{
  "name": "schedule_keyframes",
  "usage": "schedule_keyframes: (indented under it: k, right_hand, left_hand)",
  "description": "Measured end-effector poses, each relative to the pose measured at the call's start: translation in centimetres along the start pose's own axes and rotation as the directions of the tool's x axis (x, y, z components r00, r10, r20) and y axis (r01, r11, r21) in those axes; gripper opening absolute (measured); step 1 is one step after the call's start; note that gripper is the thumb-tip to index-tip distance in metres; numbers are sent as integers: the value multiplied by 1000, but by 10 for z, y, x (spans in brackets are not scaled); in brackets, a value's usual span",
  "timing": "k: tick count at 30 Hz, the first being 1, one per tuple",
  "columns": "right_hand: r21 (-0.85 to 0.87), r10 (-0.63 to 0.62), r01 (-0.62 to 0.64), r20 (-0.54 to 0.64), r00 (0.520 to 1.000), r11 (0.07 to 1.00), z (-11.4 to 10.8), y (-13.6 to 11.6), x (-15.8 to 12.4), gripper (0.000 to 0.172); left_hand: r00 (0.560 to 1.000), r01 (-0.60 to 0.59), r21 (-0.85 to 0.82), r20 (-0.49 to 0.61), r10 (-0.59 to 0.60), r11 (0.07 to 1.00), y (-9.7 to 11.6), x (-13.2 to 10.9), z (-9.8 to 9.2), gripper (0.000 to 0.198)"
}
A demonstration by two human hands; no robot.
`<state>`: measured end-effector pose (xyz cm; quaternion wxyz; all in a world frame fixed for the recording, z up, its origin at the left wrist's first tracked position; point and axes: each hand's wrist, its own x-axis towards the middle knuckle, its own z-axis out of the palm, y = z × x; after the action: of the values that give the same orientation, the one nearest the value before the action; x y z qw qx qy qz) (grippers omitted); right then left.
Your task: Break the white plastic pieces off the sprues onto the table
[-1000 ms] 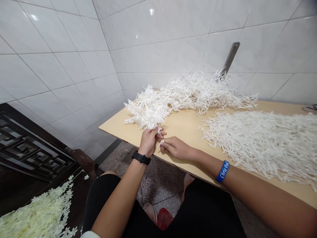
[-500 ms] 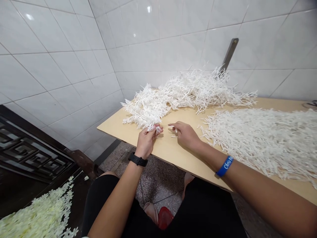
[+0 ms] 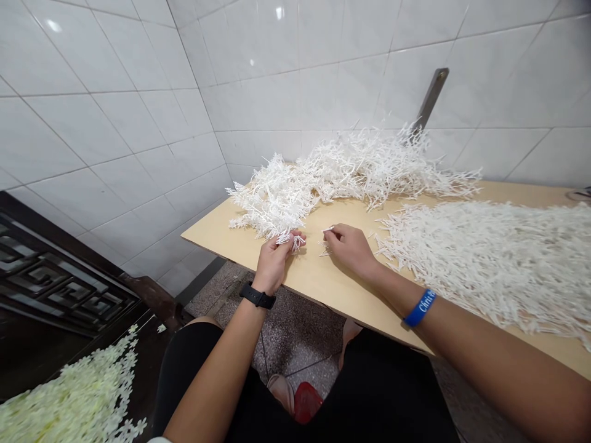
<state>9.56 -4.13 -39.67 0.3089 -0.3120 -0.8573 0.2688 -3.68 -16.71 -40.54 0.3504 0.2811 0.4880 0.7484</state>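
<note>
A small bunch of thin white branching sprigs (image 3: 297, 242) is pinched in the left hand (image 3: 271, 258), over the pale wooden tabletop (image 3: 217, 237); well apart, the right hand (image 3: 348, 246) pinches a slender white sliver (image 3: 328, 229). Separating pieces, I'd judge; the next move wants light fingertips.

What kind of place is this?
It looks like a room indoors, perhaps a work corner in a home or small workshop. The clues are the shiny tiled wall, the wooden table heaped with thin white pieces, and the dark carved furniture.
</note>
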Motion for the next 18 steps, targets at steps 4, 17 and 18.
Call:
schedule_keyframes:
  k: [4,17,18]
  right_hand:
    - [30,0,1,-26,1000,1000,0,-3,-1,41]
    - [735,25,-245,297,955,632,1,-26,-13,27]
    - [777,52,-362,393,918,514,6,-24,-12,32]
  left_hand:
    - [1000,-9,-6,8,9,1000,0,1,-1,31]
    - [997,-51,-23,-65,49,998,5,-4,4,30]
    - [996,-54,-31,-71,52,998,5,-4,4,30]
